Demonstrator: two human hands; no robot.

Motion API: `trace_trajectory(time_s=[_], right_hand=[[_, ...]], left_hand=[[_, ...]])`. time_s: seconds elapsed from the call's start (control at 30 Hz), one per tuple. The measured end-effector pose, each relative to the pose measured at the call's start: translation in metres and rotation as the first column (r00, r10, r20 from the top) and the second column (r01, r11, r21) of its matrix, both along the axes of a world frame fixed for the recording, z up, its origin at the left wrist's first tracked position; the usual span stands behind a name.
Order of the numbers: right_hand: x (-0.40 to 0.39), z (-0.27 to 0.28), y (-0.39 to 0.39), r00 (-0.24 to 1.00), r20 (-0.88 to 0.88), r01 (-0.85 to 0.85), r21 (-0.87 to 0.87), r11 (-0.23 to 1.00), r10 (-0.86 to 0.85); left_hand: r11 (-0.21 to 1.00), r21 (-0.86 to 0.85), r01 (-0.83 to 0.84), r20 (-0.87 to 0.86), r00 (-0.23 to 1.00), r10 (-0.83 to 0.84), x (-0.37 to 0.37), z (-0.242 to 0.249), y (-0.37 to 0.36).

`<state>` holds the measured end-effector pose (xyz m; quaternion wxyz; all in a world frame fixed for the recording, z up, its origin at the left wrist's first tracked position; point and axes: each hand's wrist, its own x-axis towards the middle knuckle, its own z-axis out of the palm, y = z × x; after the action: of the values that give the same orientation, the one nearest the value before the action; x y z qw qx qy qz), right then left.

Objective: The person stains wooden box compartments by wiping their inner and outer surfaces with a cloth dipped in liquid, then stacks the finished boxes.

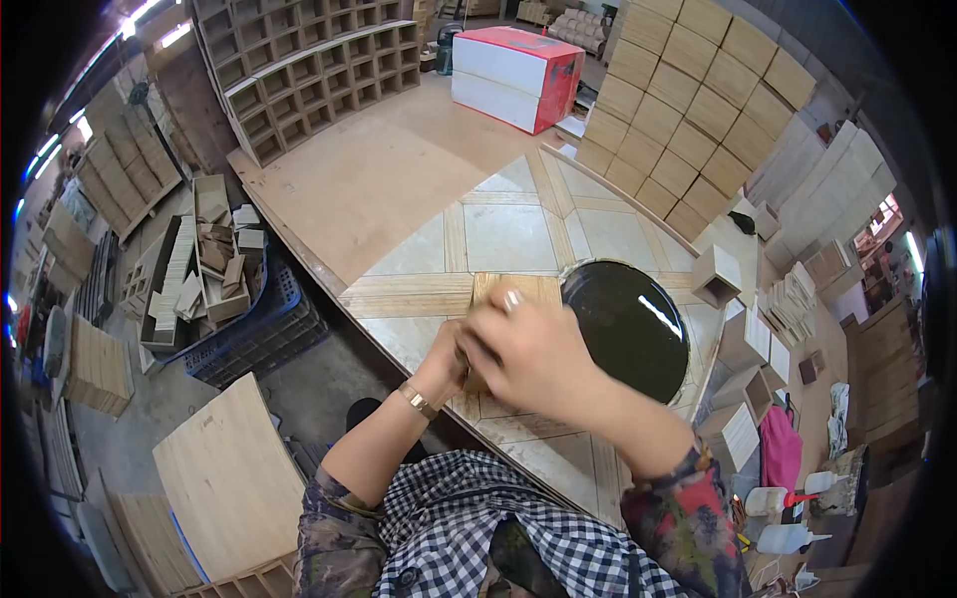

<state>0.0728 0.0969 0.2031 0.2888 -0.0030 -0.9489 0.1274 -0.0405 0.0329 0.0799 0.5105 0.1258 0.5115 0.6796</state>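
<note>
- The table (354, 184) runs from the upper left of the frame to the lower centre, bare brown at its far end and patterned with pale squares and wood strips nearer the person.
- A rack (329, 85) of open square holes stands at the upper left; a stack of wooden blocks (688, 105) rises at the upper right.
- Between them, at the top centre, sits a red and white carton (498, 80).
- A blue crate (254, 339) holding wood pieces is at the left.
- A round pan (623, 334) of dark, shiny liquid lies right of centre, just beside the wooden box.
- The right hand (528, 344) is over the box at the centre, its fingers curled and blurred; whether they grip anything I cannot tell.
- The left hand (449, 364) is at the box's left side, fingers bent and partly hidden; their hold is unclear.
- The wooden box (538, 289) is at the centre, on the patterned part. Its far edge runs roughly left to right; the hands cover too much to tell its long axis.
</note>
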Motion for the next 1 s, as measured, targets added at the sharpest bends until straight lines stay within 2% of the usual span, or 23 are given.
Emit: trace_trajectory(time_s=[0.13, 0.23, 0.3, 0.33, 0.4, 0.5, 0.53, 0.63, 0.67, 0.73, 0.83, 0.87, 0.9, 0.97, 1.0], right_hand=[[0.058, -0.023, -0.002, 0.984, -0.165, -0.063, 0.022, 0.998, 0.066], [0.090, -0.039, 0.014, 0.978, -0.181, 0.077, -0.146, 0.986, -0.103], [0.103, -0.044, 0.022, 0.941, -0.265, 0.135, -0.284, 0.949, -0.213], [0.106, -0.044, 0.023, 0.919, -0.281, 0.172, -0.342, 0.924, -0.276], [0.102, -0.041, 0.031, 0.910, -0.292, 0.188, -0.337, 0.922, -0.293], [0.080, -0.048, 0.034, 0.928, -0.217, 0.200, -0.395, 0.897, -0.302], [0.070, -0.053, 0.035, 0.942, -0.185, 0.189, -0.391, 0.901, -0.278], [0.045, -0.073, 0.033, 0.953, 0.053, 0.295, -0.371, 0.881, -0.297], [0.041, -0.076, 0.032, 0.941, 0.132, 0.338, -0.315, 0.887, -0.312], [0.042, -0.080, 0.025, 0.936, 0.113, 0.352, -0.228, 0.908, -0.334], [0.057, -0.085, 0.010, 0.943, -0.004, 0.326, -0.175, 0.929, -0.332], [0.067, -0.089, 0.004, 0.944, -0.054, 0.312, -0.168, 0.935, -0.325], [0.077, -0.097, -0.001, 0.936, -0.178, 0.283, -0.134, 0.950, -0.304], [0.107, -0.115, -0.014, 0.922, -0.241, 0.291, -0.082, 0.953, -0.302], [0.122, -0.122, -0.023, 0.929, -0.193, 0.304, -0.091, 0.948, -0.316]], left_hand=[[1.000, 0.013, 0.003, 0.024, 1.000, -0.003, 0.005, 0.000, 0.000], [0.992, 0.049, -0.115, 0.039, 0.993, 0.113, 0.005, 0.001, 0.001], [0.977, 0.106, -0.187, 0.024, 0.982, 0.185, -0.001, 0.003, 0.002], [0.972, 0.165, -0.166, -0.070, 0.981, 0.179, -0.005, 0.001, 0.003], [0.956, 0.272, -0.108, -0.251, 0.951, 0.179, -0.011, -0.010, 0.006], [0.972, 0.231, -0.031, -0.559, 0.814, 0.159, -0.011, -0.057, 0.012], [0.982, 0.190, -0.006, -0.593, 0.796, 0.120, -0.007, -0.057, 0.011], [0.984, 0.171, 0.040, -0.546, 0.836, 0.061, -0.006, -0.063, 0.011], [0.991, 0.099, 0.095, -0.550, 0.835, -0.025, -0.010, -0.064, 0.009], [0.981, -0.038, 0.193, -0.539, 0.823, -0.182, -0.020, -0.052, 0.003], [0.920, 0.200, 0.337, -0.351, 0.902, -0.254, -0.034, -0.046, -0.009], [0.904, 0.271, 0.332, -0.280, 0.925, -0.256, -0.036, -0.039, -0.015], [0.877, 0.386, 0.287, -0.155, 0.957, -0.245, -0.034, -0.026, -0.019], [0.807, 0.573, 0.144, 0.107, 0.963, -0.248, -0.033, -0.007, -0.025], [0.845, 0.517, 0.138, 0.094, 0.972, -0.217, -0.030, -0.005, -0.026]])
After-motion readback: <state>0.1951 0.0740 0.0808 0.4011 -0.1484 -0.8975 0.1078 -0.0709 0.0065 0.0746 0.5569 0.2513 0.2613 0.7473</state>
